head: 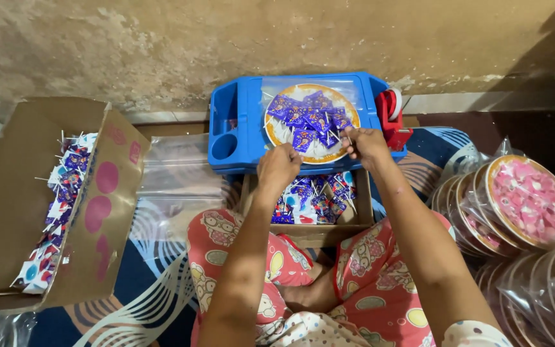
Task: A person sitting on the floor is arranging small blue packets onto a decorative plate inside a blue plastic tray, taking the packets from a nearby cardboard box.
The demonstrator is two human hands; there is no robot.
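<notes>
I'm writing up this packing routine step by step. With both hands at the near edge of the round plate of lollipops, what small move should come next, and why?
Probably lay the lollipop pinched in the right hand onto the round plate. The left hand rests at its near edge, and the purple lollipops leave that edge bare.

Two hands: left [279, 168], right [366, 144]. One blue tray [242, 132]. One round plate [311, 122]. Two cardboard boxes [14, 205] [361, 215]. One red tape dispenser [394, 119]. Wrapped lollipops [309, 119] too many to count.
</notes>
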